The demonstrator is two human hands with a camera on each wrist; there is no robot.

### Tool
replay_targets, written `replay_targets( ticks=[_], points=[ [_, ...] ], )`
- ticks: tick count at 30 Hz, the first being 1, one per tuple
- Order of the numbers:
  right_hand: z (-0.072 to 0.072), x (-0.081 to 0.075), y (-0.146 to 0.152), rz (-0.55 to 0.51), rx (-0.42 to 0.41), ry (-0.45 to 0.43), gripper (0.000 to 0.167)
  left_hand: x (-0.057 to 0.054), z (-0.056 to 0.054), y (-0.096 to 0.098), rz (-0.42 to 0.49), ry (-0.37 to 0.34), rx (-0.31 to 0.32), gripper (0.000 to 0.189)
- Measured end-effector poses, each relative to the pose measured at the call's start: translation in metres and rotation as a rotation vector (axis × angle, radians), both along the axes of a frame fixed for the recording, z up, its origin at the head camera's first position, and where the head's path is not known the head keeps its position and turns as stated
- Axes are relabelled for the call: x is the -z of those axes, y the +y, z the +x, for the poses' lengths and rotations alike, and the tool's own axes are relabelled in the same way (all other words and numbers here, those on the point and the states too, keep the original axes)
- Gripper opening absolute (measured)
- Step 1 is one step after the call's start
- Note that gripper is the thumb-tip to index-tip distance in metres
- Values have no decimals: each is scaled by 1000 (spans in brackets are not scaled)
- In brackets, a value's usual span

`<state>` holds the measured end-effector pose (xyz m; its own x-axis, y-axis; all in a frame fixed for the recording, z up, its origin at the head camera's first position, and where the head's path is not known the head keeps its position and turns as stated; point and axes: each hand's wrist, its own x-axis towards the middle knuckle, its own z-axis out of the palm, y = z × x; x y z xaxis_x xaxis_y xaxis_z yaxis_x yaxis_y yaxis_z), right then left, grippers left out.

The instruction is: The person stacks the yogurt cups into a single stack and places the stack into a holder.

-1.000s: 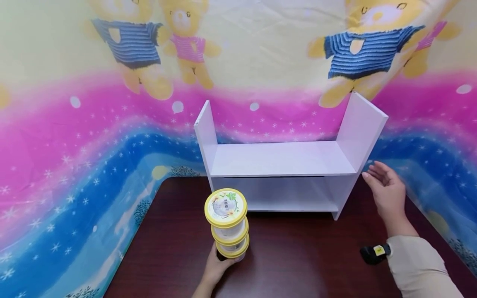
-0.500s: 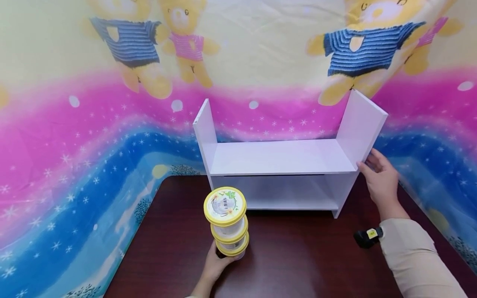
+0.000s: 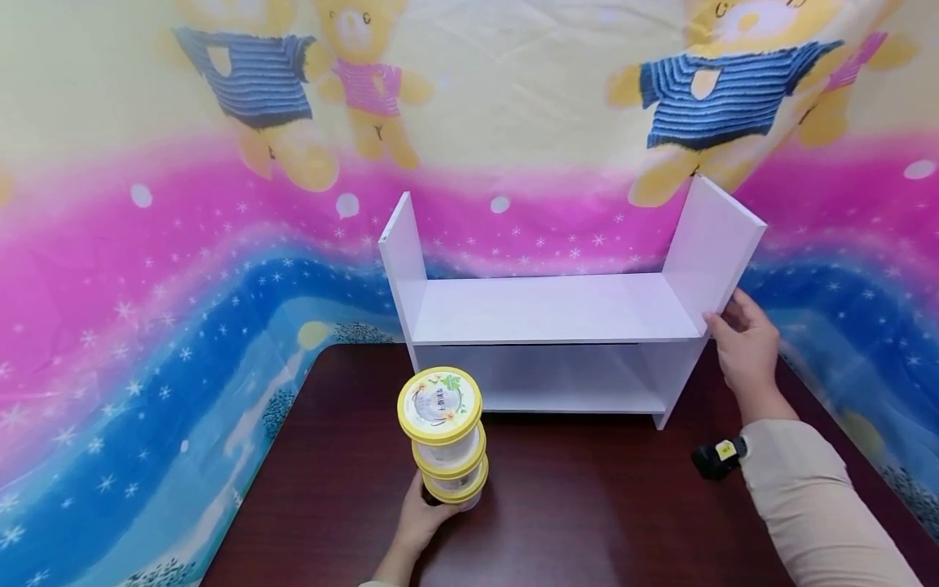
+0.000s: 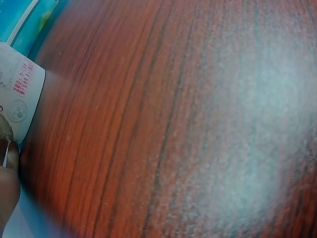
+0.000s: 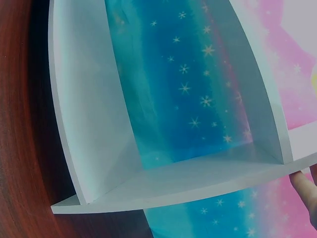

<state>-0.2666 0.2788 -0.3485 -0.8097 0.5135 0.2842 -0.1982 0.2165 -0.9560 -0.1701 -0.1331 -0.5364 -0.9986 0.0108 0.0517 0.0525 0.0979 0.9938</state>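
A stack of three round tubs [image 3: 440,405] with yellow lids rises from the dark wood table. My left hand [image 3: 421,514] grips the bottom tub [image 4: 20,84], whose pale printed side shows at the left edge of the left wrist view. Behind the stack stands a white two-tier shelf [image 3: 557,310], open at the top. My right hand [image 3: 748,350] holds the shelf's right side panel [image 3: 715,253], its thumb at the front edge and its fingers by the outer face. In the right wrist view, fingertips [image 5: 302,183] meet the panel edge.
The reddish-brown table [image 3: 572,505] runs under the shelf and the tubs. A printed cloth [image 3: 220,244] with bears and snowflakes hangs behind and along the sides. A black strap device [image 3: 719,458] sits at the right wrist.
My right hand has moved left and up from beside the shelf onto its right side panel. The tub stack and my left hand have stayed almost in place.
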Motion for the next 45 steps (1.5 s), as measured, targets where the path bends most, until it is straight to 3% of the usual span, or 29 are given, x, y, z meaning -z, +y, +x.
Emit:
replay_targets(
  ticks=[1, 5, 8, 14, 23, 36, 42, 45],
  points=[
    [0, 0, 0, -6, 2, -1, 47, -1, 0, 0, -3, -4, -5, 67],
    [-1, 0, 2, -35, -1, 9, 45, 16, -6, -3, -12, 16, -19, 70],
    [-2, 1, 3, 2, 9, 15, 45, 30, -11, -5, -20, 38, -25, 69],
    [-4, 6, 4, 110, 62, -13, 45, 31, -13, -4, -22, 37, -25, 67],
    [-6, 7, 5, 135, 74, -17, 46, 30, -13, -3, -32, 21, -14, 67],
    [-5, 9, 4, 218, 88, 14, 44, 23, -12, 3, -54, -12, 2, 68],
    [-5, 9, 4, 252, 98, 2, 44, 9, -16, 9, -69, 11, 20, 69],
    [-5, 9, 4, 249, 98, -11, 44, -5, -17, 13, -61, 17, 63, 68]
  ],
)
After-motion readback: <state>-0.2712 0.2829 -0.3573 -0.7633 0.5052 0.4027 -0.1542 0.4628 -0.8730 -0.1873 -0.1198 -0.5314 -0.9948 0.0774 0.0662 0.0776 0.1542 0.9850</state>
